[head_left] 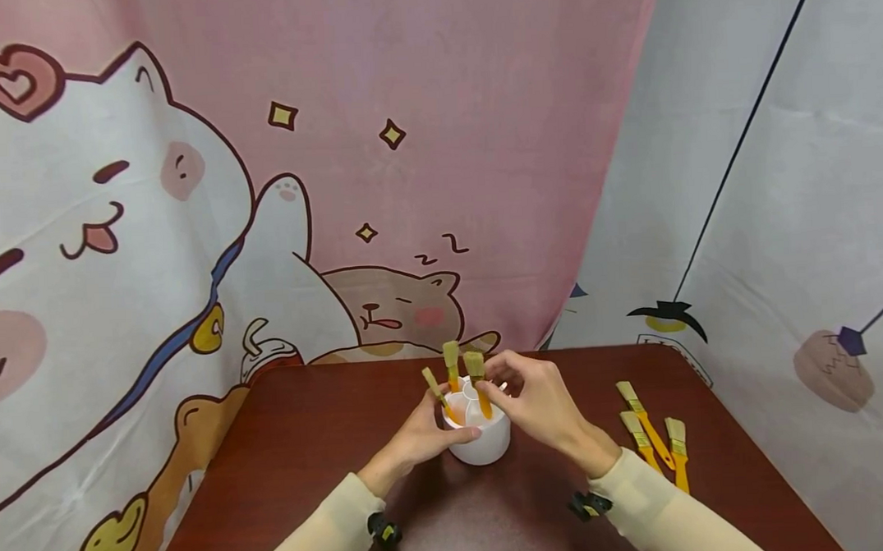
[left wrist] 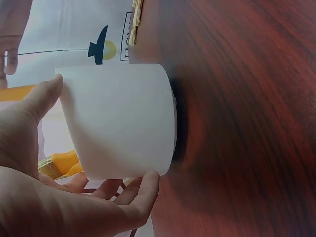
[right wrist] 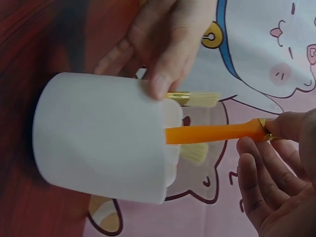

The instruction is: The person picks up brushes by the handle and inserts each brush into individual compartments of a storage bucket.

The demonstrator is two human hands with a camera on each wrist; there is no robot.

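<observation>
The orange-handled paint brush with pale bristles (head_left: 478,385) is pinched near its ferrule by my right hand (head_left: 539,403). Its long axis is nearly upright, handle end down inside the white round plastic cup (head_left: 486,442). My left hand (head_left: 419,433) is curled around the cup's left wall and holds it on the dark red wooden table (head_left: 308,446). Two similar brushes (head_left: 446,378) already stand in the cup. Three spare brushes (head_left: 651,435) lie well apart to my right.

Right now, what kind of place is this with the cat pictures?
Probably a small staged tabletop booth, not a real room: cartoon cat cloths hang as walls around a dark wooden table, where paintbrushes lie beside a white cup.
</observation>
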